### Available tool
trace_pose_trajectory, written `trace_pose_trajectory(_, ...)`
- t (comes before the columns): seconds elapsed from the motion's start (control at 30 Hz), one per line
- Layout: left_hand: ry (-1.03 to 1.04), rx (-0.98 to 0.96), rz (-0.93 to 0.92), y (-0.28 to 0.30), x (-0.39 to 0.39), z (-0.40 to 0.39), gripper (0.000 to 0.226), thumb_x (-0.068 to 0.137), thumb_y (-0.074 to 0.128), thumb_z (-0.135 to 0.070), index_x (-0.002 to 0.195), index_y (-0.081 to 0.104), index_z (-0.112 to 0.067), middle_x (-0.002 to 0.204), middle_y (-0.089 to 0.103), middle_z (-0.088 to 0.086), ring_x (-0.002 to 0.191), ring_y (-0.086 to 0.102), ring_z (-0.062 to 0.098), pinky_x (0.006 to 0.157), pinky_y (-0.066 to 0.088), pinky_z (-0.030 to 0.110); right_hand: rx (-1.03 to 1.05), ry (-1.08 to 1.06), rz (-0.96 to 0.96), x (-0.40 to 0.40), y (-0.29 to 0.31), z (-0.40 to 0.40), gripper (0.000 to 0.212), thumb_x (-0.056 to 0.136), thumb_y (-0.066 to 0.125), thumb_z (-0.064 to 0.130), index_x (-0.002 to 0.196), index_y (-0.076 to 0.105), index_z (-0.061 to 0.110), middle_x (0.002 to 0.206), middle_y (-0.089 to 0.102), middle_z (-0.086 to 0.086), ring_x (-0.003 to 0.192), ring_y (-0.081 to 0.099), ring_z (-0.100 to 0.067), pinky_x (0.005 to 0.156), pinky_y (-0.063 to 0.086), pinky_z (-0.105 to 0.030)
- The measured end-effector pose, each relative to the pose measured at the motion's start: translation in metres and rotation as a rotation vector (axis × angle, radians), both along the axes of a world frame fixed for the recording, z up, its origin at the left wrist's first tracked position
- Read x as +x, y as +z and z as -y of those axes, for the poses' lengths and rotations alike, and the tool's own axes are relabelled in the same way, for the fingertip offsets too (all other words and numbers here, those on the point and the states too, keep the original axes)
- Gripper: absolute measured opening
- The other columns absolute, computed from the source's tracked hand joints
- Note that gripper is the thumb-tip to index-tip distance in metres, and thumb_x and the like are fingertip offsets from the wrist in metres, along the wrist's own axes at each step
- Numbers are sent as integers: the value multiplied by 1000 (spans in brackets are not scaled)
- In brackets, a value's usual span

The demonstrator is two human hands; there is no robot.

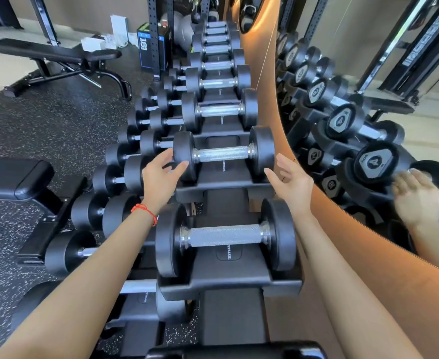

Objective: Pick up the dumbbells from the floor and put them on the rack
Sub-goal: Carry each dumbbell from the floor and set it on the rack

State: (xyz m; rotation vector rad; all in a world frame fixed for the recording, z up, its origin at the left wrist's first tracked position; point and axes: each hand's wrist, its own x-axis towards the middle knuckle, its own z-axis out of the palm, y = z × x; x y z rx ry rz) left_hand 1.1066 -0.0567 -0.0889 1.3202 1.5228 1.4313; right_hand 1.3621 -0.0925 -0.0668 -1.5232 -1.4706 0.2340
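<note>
with both arms stretched out, i have my left hand (161,174) and right hand (292,182) spread wide, fingers relaxed, holding nothing. between them the dumbbell (223,154) sits cradled on the rack (228,187), top tier, my left fingertips touching its near head.

Both arms stretched forward over the rack (228,278), the left hand (159,174) with relaxed fingers touching the left head of a dumbbell (223,153) resting in its top-row cradle, the right hand (292,183) open just beside the right head, apart from it. Nearer, another dumbbell (226,238) seated in its cradle between the forearms. On the right a mirror (368,104) with a copper frame, on the left a speckled floor (58,120) and a black weight bench (55,51).
</note>
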Motion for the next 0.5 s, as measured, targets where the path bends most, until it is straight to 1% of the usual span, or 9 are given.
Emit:
trace_pose_trajectory(0.1, 1, -14, 17, -4, 3, -9, 64, 79, 70, -14, 135, 42, -3, 133, 54, 15, 118, 54, 20, 95, 44, 25, -4, 2, 37, 0, -4, -11, 50, 79, 72, 15, 125, 56, 3, 124, 62, -13, 110, 61, -26, 89, 44, -19)
trace_pose_trajectory(0.17, 12, -19, 30, -7, 4, -14, 72, 78, 71, -12, 140, 34, -2, 132, 54, 16, 120, 54, 22, 94, 44, 23, -8, -2, 33, 1, -6, -18, 51, 79, 71, 15, 126, 54, 4, 126, 61, -13, 111, 61, -24, 91, 43, -18)
trace_pose_trajectory(0.2, 14, -20, 24, -8, 4, -15, 72, 78, 71, -11, 140, 34, -3, 132, 54, 16, 120, 54, 22, 94, 44, 22, -14, -1, 26, 3, -7, -22, 52, 80, 71, 15, 128, 53, 5, 128, 60, -12, 112, 60, -23, 92, 42, -17)
trace_pose_trajectory(0.3, -1, 3, -21, -12, 6, -18, 62, 78, 70, -11, 135, 45, -7, 130, 58, 12, 120, 54, 21, 93, 44, 20, -40, 28, 28, 5, -13, -32, 55, 81, 70, 17, 131, 51, 9, 130, 59, -9, 116, 58, -19, 97, 43, -20)
trace_pose_trajectory(0.33, -7, 11, -40, -13, 6, -18, 59, 78, 70, -11, 133, 48, -8, 128, 59, 9, 119, 54, 20, 92, 43, 17, -44, 32, 23, 5, -16, -35, 55, 80, 70, 17, 132, 51, 10, 131, 59, -9, 117, 58, -18, 98, 43, -20)
trace_pose_trajectory(0.4, -13, 25, -48, -14, 6, -18, 56, 79, 70, -11, 131, 51, -10, 124, 60, 1, 117, 54, 17, 88, 41, 11, -33, 23, -6, 3, -19, -39, 57, 80, 70, 14, 132, 50, 9, 131, 58, -10, 118, 57, -19, 96, 40, -14)
trace_pose_trajectory(0.47, -12, 38, -43, -12, 7, -16, 56, 79, 70, -10, 131, 51, -11, 118, 56, -7, 116, 52, 14, 88, 40, 11, -1, 15, -15, 2, -23, -40, 58, 79, 71, 12, 132, 49, 6, 131, 57, -12, 119, 56, -20, 94, 38, -10)
trace_pose_trajectory(0.5, -6, 42, -40, -11, 8, -16, 56, 79, 70, -9, 131, 51, -10, 117, 54, -8, 116, 51, 14, 88, 41, 13, 10, 11, -14, 2, -25, -41, 58, 79, 71, 12, 132, 48, 5, 131, 57, -13, 119, 56, -20, 94, 38, -11)
